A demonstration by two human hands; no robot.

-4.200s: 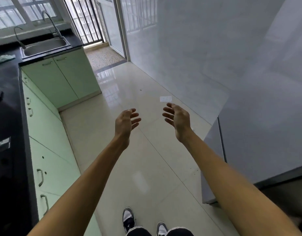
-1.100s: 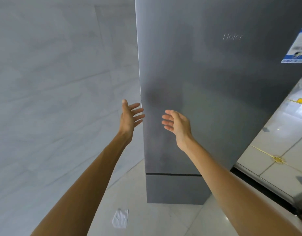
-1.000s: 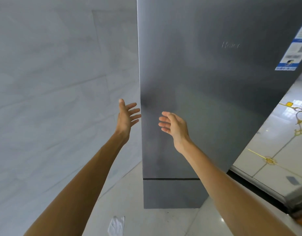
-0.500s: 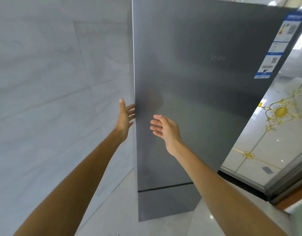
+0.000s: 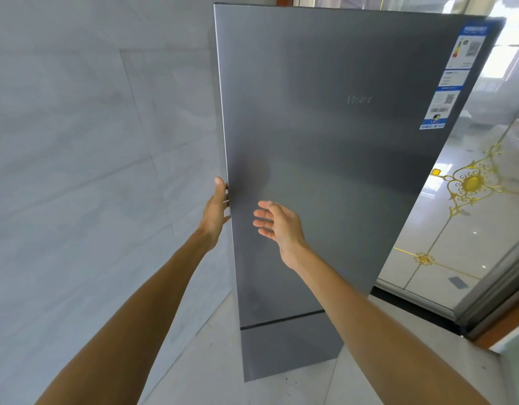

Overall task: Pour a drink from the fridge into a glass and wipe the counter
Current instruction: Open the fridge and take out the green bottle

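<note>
A tall dark grey fridge (image 5: 340, 159) stands in front of me with its doors closed; a thin seam low down separates the upper door from a lower one. My left hand (image 5: 215, 210) is at the left edge of the upper door, with its fingertips hidden behind that edge. Just in front of the door face my right hand (image 5: 277, 225) hovers with relaxed, spread fingers and holds nothing. No drink, glass or cloth is in view.
A grey tiled wall (image 5: 91, 171) runs close along the fridge's left side. An energy label (image 5: 454, 74) sticks to the door's upper right. To the right, a glossy white floor with gold ornament (image 5: 468, 182) lies beyond a sliding-door track (image 5: 422, 305).
I turned from the kitchen counter to face the fridge and came closer. My left hand moved right onto the door's left edge; my right hand stayed open in front of the door.
</note>
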